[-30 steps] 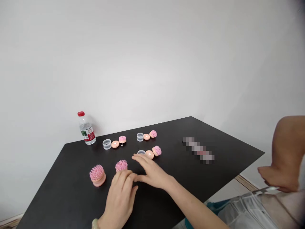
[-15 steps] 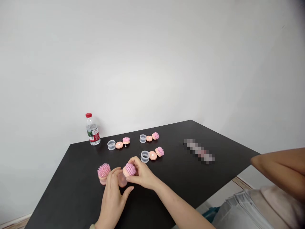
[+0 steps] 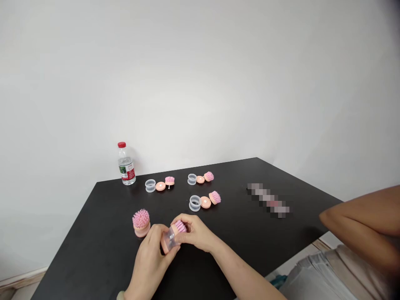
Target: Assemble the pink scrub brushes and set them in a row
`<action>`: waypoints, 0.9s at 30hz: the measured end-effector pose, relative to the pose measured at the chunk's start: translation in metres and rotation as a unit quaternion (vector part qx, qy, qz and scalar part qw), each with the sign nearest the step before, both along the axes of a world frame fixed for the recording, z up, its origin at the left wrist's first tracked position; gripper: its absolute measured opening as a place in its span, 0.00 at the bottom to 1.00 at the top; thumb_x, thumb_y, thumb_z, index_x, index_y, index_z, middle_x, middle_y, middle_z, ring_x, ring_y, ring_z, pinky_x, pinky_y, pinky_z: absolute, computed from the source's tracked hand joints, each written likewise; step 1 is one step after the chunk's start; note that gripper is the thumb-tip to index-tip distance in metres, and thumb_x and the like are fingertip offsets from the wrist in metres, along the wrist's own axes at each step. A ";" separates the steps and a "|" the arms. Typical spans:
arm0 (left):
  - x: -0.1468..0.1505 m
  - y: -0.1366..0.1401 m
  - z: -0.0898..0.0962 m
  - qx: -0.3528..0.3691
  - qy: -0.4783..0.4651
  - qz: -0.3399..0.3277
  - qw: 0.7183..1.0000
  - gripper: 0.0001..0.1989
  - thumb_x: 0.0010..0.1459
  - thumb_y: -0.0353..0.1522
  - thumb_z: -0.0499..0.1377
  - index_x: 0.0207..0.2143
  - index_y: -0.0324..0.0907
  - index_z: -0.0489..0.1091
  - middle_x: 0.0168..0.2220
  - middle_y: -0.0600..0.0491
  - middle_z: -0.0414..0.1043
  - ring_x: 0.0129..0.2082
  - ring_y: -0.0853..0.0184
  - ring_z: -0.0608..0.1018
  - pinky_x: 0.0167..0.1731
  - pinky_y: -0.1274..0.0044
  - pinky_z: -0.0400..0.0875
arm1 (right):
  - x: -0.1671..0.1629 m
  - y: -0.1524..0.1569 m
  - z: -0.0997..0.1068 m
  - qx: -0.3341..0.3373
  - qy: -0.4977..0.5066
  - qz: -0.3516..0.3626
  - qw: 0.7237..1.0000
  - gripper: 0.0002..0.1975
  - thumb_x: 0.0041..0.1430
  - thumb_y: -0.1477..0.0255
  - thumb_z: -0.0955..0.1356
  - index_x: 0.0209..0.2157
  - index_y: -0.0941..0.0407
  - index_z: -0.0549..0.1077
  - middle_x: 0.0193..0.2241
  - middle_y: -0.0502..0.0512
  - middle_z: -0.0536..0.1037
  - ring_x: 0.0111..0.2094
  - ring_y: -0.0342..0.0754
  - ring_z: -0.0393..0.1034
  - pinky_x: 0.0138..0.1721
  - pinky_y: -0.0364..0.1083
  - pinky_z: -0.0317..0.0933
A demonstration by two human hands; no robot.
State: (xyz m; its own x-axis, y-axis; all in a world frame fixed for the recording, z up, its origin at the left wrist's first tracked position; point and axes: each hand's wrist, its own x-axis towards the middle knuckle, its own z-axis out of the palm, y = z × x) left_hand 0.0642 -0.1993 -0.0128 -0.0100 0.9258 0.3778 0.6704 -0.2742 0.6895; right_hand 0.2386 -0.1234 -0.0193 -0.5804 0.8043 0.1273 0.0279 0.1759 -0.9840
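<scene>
My left hand (image 3: 151, 254) is closed around a clear cup (image 3: 170, 239) with a peach base, tilted above the black table. My right hand (image 3: 195, 234) grips a brush head (image 3: 180, 227) with pink bristles, set against the cup's upper end. Whether the two parts are locked together I cannot tell. Just left of my hands, a whole round brush (image 3: 141, 223) stands upright with its pink bristles up.
Behind my hands lie three sets of parts, each with a clear ring-like cup (image 3: 195, 203), a peach disc (image 3: 205, 202) and a bristled head (image 3: 215, 197). A water bottle (image 3: 127, 168) stands at the back left. Another person's arm (image 3: 359, 216) rests at the right.
The brush head has come down onto the clear cup, and both tilt together now. My left fingers and thumb have closed around the cup. The whole view has shifted slightly.
</scene>
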 end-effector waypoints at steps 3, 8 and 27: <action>-0.002 0.000 0.007 -0.064 -0.032 0.000 0.997 0.09 0.50 0.36 0.67 0.31 0.46 0.70 0.29 0.58 0.76 0.26 0.65 0.76 0.28 0.75 0.70 | 0.005 0.000 0.006 0.035 -0.002 0.019 0.999 0.22 0.39 0.71 0.82 0.39 0.55 0.79 0.34 0.49 0.75 0.35 0.47 0.68 0.38 0.45 0.65; -0.007 0.003 0.010 -0.119 -0.110 -0.027 0.986 0.12 0.46 0.36 0.68 0.30 0.44 0.70 0.26 0.58 0.74 0.24 0.65 0.75 0.26 0.75 0.68 | 0.013 0.003 0.010 0.127 0.055 0.110 0.984 0.36 0.37 0.66 0.84 0.51 0.51 0.76 0.52 0.57 0.72 0.54 0.55 0.69 0.57 0.53 0.62; -0.003 -0.001 0.000 0.017 -0.031 -0.016 0.999 0.09 0.54 0.34 0.64 0.35 0.46 0.67 0.38 0.53 0.77 0.33 0.61 0.80 0.34 0.70 0.75 | 0.012 -0.003 0.009 0.021 -0.048 0.033 0.998 0.20 0.50 0.68 0.78 0.45 0.54 0.75 0.35 0.49 0.76 0.35 0.46 0.72 0.38 0.45 0.68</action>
